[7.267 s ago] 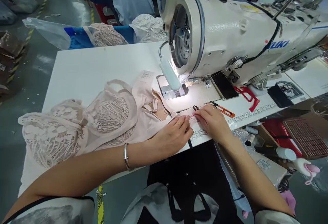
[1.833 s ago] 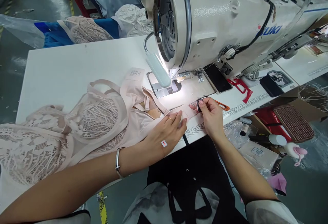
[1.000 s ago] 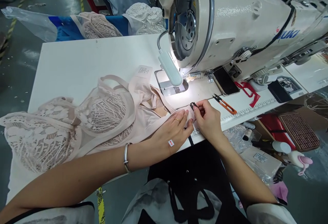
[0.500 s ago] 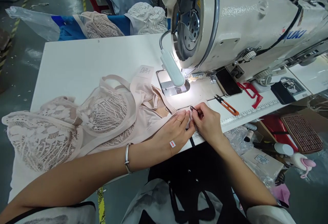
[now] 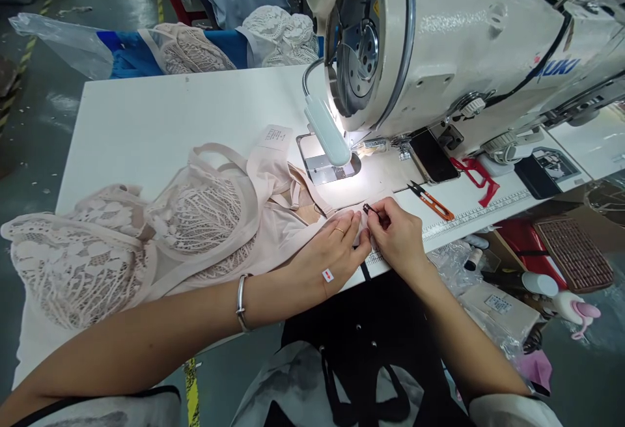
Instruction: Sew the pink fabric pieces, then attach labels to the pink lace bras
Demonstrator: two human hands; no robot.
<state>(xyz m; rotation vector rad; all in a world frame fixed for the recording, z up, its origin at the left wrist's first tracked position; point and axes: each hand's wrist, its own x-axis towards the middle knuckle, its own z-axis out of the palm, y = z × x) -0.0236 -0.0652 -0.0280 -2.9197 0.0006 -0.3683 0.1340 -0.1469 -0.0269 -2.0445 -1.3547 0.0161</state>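
A beige lace bra lies spread over the white sewing table, its cups to the left and its band running toward the sewing machine. My left hand holds the end of the band against the table near the front edge, fingers close together and thumb beside them. Right beside it, my right hand is closed in a pinch on a small dark tool, whose tip points up and left at the band's end. Most of the tool is hidden by my fingers, so its kind cannot be told.
A JUKI sewing machine with a lamp stands behind my hands. To the right lie orange thread snips, a phone and a red plastic piece. More lace pieces are piled beyond the table's far edge.
Hardly anything differs. My right hand has shifted very slightly with the dark tool; my left hand stays on the band, and the bra lies as before.
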